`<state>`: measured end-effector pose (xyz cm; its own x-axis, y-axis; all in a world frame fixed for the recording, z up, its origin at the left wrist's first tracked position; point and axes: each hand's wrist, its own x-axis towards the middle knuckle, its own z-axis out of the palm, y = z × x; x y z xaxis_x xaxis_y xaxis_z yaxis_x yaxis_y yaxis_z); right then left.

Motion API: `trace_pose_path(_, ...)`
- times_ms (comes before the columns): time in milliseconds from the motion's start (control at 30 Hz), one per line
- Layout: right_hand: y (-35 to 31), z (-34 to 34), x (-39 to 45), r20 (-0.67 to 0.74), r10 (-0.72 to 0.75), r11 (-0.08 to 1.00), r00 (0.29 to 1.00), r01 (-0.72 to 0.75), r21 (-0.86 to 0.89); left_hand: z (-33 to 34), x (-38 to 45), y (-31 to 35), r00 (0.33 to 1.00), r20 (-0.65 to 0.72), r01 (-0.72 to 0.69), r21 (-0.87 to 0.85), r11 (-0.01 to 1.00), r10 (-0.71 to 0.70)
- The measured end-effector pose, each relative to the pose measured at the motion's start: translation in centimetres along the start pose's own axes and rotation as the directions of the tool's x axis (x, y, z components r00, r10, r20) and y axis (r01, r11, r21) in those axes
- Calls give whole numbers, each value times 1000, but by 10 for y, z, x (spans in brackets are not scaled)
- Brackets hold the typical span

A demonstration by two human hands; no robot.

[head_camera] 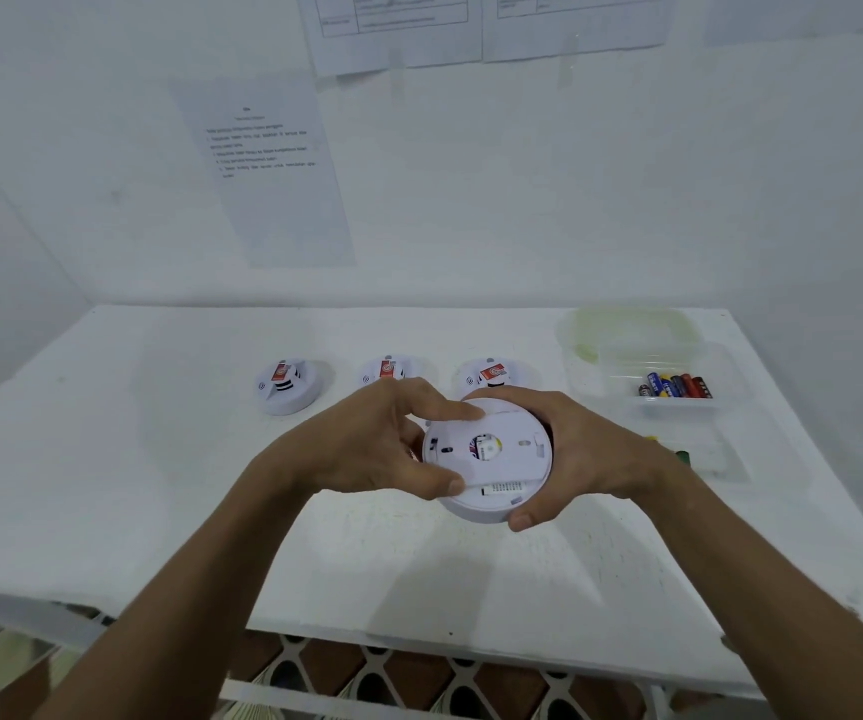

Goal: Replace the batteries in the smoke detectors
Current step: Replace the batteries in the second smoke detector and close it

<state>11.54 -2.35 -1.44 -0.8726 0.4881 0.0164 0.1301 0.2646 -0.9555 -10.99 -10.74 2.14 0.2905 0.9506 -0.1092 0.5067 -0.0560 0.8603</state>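
Note:
A round white smoke detector [489, 459] is held above the table, its back plate facing me with a hole in the middle showing a battery label. My left hand [367, 449] grips its left side, thumb and fingers on the back plate. My right hand [580, 454] cups its right side, thumb under the front rim. Three more white detectors with red labels stand in a row behind: left [286, 387], middle [385, 370], right [492, 374], the last two partly hidden by my hands. Several batteries [676, 385] lie in a clear tray [679, 407].
The white table [159, 485] stands against a white wall with taped paper sheets [268, 168]. A clear tub with a greenish lid [627, 330] stands at the back right. A second clear tray [715, 454] holding a green-ended battery [683, 456] lies beside my right wrist. Patterned floor shows below.

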Motion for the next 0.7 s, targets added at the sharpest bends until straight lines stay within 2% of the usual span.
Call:
trace_pose_path(100, 1, -2, 0, -30, -13, 999, 999, 14, 35, 1, -4, -1, 998, -51, -26, 6, 1000, 26)
trace_pose_path(200, 1, -4, -2, -94, -23, 999, 995, 27, 42, 4, -10, -8, 987, -154, 17, -122, 992, -36)
trace_pose_path(233, 2, -4, -2, -109, -18, 999, 994, 22, 35, 5, -12, -10, 985, -166, 33, -111, 993, -52)
trace_pose_path(300, 5, -1, -2, -120, -6, 1000, 993, 7, 11, 11, -14, -13, 987, -159, 19, 20, 1000, -16)
trace_pose_path(400, 6, 6, 0, -137, -10, 995, 991, -4, -99, 21, -16, -14, 984, -173, -40, 47, 998, 48)
trace_pose_path(533, 3, 11, 3, -188, -79, 920, 979, -2, -393, 22, -23, -16, 972, -223, -58, 64, 996, 71)
trace_pose_path(700, 0, 11, 5, -138, -111, 887, 984, 35, -460, 23, -26, -18, 962, -268, -50, 13, 999, 52)
